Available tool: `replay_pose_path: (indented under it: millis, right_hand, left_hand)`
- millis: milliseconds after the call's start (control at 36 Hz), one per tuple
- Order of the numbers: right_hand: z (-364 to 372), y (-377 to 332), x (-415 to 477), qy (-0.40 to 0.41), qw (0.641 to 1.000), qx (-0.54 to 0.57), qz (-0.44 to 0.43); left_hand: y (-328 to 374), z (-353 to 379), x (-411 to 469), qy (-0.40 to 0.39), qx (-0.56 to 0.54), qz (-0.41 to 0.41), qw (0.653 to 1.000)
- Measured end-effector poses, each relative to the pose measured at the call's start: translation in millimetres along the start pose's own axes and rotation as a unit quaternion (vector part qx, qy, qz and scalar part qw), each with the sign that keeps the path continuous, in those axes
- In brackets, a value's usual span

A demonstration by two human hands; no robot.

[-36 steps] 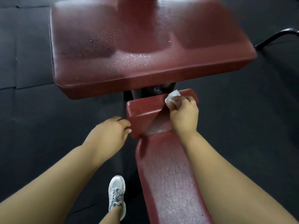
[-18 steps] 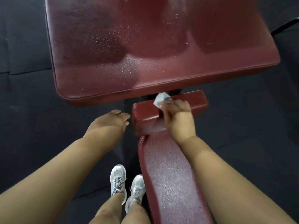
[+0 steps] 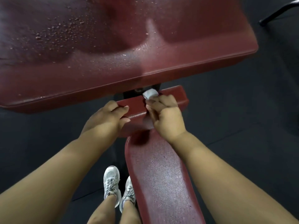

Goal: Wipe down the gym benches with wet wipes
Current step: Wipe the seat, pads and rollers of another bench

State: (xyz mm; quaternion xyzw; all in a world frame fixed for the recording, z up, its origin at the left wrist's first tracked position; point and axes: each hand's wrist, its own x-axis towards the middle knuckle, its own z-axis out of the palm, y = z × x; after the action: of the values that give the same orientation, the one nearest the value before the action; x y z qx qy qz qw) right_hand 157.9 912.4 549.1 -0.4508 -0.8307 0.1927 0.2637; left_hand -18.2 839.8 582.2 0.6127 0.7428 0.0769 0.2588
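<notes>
A dark red gym bench fills the view. Its wide upper pad [image 3: 113,54] carries water droplets. Below it sits a small red pad [image 3: 174,97], and a long narrow seat pad [image 3: 158,175] runs toward me. My right hand [image 3: 165,115] presses a crumpled white wet wipe [image 3: 150,94] onto the top of the small pad, with the wipe sticking out past the fingertips. My left hand [image 3: 106,118] grips the left end of the small pad, thumb on its front face and fingers curled over the top.
Black rubber floor tiles [image 3: 242,126] surround the bench. A black metal frame leg [image 3: 278,12] shows at the top right. My two white sneakers [image 3: 118,186] stand just left of the seat pad.
My left hand moved right and took hold of the small pad's left end. My right hand with the wipe slid left along the pad's top. The view came closer to the bench.
</notes>
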Motion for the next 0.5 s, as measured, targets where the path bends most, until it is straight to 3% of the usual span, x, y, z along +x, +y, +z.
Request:
replay_pose_path:
  millis: [111,250,306,361,500]
  right_hand:
    - [-10,21,6,0.034,0.999,-0.021,-0.003]
    - [-38,56,10,0.081,0.981,-0.047,0.172]
    - [-43,65,12,0.066,0.952,0.052,0.296]
    - [-45,67,12,0.068,0.9,0.212,0.375]
    - [-36,65,-3,0.112,0.846,0.367,0.371]
  left_hand:
    - [5,3,2,-0.007,-0.174,-0.075,0.982]
    - [4,1,-2,-0.006,-0.039,-0.033,0.999]
    - [6,1,-2,-0.007,0.017,-0.004,1.0]
    - [14,1,-1,-0.004,0.03,-0.001,1.0]
    - [37,7,7,0.024,0.028,0.085,0.996]
